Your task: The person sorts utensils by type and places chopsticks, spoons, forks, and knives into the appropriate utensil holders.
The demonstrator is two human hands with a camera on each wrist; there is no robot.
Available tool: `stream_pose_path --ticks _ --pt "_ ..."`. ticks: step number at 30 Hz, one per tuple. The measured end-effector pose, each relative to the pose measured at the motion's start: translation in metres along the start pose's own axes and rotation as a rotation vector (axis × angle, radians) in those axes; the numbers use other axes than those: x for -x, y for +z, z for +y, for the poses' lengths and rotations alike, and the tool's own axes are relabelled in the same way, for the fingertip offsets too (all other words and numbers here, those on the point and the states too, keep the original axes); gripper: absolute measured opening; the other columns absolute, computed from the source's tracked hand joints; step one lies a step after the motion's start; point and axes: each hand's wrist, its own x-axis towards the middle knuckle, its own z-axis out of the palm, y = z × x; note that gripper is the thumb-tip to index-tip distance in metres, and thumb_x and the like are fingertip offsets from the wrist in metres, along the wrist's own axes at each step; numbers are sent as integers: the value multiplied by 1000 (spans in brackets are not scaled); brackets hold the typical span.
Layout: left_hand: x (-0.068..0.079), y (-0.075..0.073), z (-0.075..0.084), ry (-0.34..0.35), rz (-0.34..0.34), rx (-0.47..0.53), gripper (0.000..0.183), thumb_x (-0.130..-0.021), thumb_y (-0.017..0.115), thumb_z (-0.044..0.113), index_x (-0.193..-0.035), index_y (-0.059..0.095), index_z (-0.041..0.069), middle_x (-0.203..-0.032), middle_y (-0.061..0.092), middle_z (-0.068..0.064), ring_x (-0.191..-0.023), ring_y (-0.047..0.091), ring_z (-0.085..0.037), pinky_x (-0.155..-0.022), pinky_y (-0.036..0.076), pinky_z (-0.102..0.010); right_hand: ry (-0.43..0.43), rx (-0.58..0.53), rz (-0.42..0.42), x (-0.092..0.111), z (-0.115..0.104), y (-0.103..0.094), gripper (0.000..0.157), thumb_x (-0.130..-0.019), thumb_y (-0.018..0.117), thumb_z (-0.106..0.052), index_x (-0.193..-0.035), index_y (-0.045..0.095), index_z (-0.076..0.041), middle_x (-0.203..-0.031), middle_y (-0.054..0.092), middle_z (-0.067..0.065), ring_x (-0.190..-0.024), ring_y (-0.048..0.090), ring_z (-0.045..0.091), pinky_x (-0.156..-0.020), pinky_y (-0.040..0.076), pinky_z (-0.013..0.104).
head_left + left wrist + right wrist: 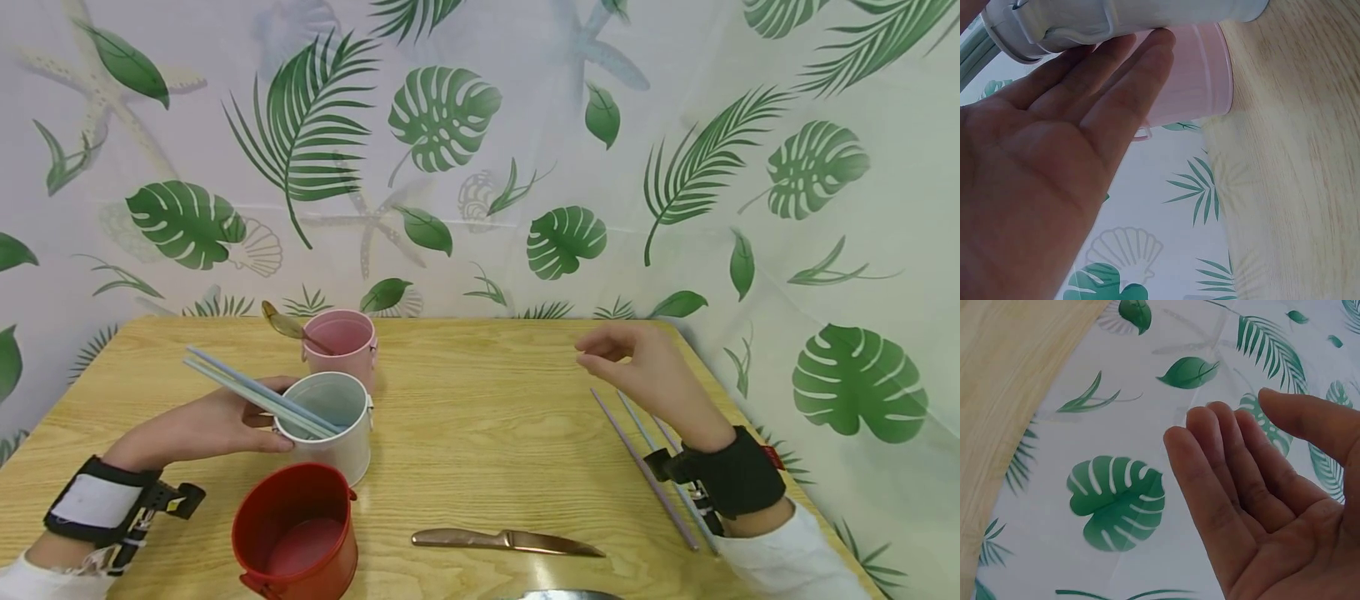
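My left hand point(202, 425) holds the white bucket point(337, 454) at its left side, thumb in front and fingers behind. In the left wrist view its fingers pass between the white bucket and the pink bucket point(1194, 81). Pale green and blue chopsticks point(251, 390) lean in the white bucket, sticking out over the hand. My right hand point(645, 367) hovers at the table's right side, fingers loosely bent and holding nothing. Below it, purple and blue chopsticks point(637, 458) lie on the table, partly hidden by the wrist.
A red bucket point(330, 550) stands in front of the white one. A gold-coloured spoon point(283, 321) leans in the pink bucket. A copper-coloured knife point(502, 540) lies near the front, with a silvery edge of something point(570, 595) below it. A leaf-patterned cloth point(487, 250) hangs behind the table.
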Motion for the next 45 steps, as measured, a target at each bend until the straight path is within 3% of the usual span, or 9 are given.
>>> stream_pose_path --ticks 9,16,29,35,40,45 --pt "-1 1 -1 -19 9 -8 73 -93 79 16 -151 41 -7 -141 56 -27 -125 59 -45 -92 60 -38 74 4 -19 16 17 -9 25 -100 71 -22 -117 74 -5 -99 73 6 -87 67 19 -74 55 30" --pt "0 1 -1 -27 17 -20 72 -92 80 16 -150 43 -6 -140 58 -26 -125 58 -47 -92 60 -38 143 5 -42 22 29 -13 32 -101 69 -28 -122 72 -5 -106 73 8 -93 68 21 -75 55 31" --pt "-1 1 -3 -30 15 -13 71 -92 80 17 -148 45 -5 -138 59 -25 -122 62 -42 -93 59 -37 202 -4 -58 26 47 -11 31 -100 71 -25 -119 72 0 -97 73 9 -83 69 20 -69 57 30" --pt "-2 0 -3 -30 1 11 72 -92 80 17 -150 43 -5 -140 59 -25 -124 60 -40 -94 58 -33 268 20 -120 28 63 -4 32 -100 70 -24 -118 72 3 -102 73 13 -81 68 20 -69 57 35" --pt "-3 -3 -4 12 2 -19 75 -91 80 17 -151 41 -6 -141 58 -25 -126 57 -45 -94 59 -39 310 50 -206 32 75 3 29 -100 70 -23 -114 73 2 -99 73 11 -78 69 25 -70 59 40" --pt "-3 -5 -5 22 1 -12 75 -91 80 16 -151 41 -5 -141 57 -25 -128 56 -45 -94 59 -38 399 -18 -272 34 82 12 30 -98 70 -15 -117 68 8 -95 69 14 -73 65 27 -65 58 42"
